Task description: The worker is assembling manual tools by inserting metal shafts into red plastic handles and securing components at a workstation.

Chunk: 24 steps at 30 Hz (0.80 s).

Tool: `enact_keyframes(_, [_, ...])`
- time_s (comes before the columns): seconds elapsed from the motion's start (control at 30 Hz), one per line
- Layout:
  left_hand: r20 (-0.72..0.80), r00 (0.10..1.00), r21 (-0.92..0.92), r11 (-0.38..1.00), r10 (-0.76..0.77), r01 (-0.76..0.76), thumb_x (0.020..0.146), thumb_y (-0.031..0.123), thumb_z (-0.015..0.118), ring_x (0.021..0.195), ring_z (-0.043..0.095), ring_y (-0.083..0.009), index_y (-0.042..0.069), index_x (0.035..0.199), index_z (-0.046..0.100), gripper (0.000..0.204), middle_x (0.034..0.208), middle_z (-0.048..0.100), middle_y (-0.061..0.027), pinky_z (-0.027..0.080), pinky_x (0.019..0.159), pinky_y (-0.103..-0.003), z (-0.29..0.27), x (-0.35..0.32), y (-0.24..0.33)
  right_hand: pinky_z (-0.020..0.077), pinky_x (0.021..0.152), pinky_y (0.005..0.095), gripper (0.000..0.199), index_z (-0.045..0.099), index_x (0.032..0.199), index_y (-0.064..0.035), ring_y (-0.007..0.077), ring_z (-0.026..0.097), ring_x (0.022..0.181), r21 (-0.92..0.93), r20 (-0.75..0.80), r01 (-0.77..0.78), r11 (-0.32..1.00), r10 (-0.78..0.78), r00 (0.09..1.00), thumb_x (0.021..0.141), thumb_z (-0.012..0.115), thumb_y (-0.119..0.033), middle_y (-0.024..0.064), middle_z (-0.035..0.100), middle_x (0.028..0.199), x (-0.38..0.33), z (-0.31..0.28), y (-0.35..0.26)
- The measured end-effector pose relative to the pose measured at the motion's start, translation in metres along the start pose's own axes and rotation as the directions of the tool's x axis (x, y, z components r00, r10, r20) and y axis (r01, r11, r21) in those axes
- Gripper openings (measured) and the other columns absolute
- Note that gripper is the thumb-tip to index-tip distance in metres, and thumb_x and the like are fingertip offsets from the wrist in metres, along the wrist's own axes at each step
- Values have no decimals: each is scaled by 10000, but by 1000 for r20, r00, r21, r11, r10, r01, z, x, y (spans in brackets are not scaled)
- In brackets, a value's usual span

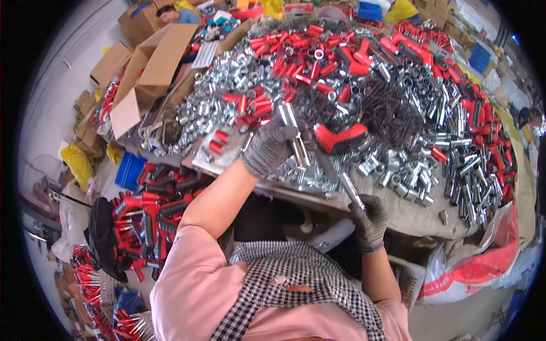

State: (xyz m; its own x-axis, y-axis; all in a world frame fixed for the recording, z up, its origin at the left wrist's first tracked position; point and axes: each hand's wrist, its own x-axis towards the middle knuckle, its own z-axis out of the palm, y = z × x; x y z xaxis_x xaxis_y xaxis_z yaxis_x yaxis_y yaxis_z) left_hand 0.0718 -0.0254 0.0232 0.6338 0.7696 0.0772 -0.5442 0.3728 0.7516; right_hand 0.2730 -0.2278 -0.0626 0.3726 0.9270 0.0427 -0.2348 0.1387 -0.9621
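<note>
My left hand (270, 145), in a grey knit glove, is closed around a shiny slotted metal tube (299, 150) above the table's near edge. The tube shows above and below the fingers. Lower right, my right hand (371, 221), also gloved, grips the near end of a chrome metal sleeve (351, 190). A dark shaft (327, 166) runs from that sleeve up toward a red-and-black pistol-shaped handle (341, 138); I cannot tell whether they are joined. Black coil springs (392, 108) lie heaped beyond the handle.
Loose chrome sleeves (409, 179) and red plastic sleeves (259, 105) cover much of the table (392, 211). An open cardboard box (131, 105) stands left. Red-and-black handles (151, 219) are piled below it. A red-and-white sack (478, 264) hangs at the right edge. Another person (177, 15) is far left.
</note>
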Motion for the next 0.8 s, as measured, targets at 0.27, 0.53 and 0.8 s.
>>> enact_keyframes(0.27, [73,823,382,778,-564,499,859,346,634,547,590,-136,46,1209,503,479,822,630,-86,435,373,-210,-30,-76,-3,465,713,249,316,618,978,-1,89,544,768,-233,89,82,969,-63,994,760,769,-174,28,628,860,-23,18,-25])
enact_keyframes(0.53, [-58,720,748,447,-691,490,697,85,732,710,616,-118,-15,1243,529,592,867,626,-78,507,594,-230,-12,-96,21,475,733,247,317,630,976,-1,79,559,800,-348,158,21,937,36,987,735,786,-134,23,640,886,-27,5,-30])
enact_keyframes(0.8, [87,947,878,473,-310,75,739,109,759,728,606,-107,-1,1085,657,377,882,665,-56,492,664,-254,-26,-105,23,487,669,243,248,651,924,2,93,586,729,-535,322,225,814,-50,945,717,759,-84,51,649,817,-27,7,-32])
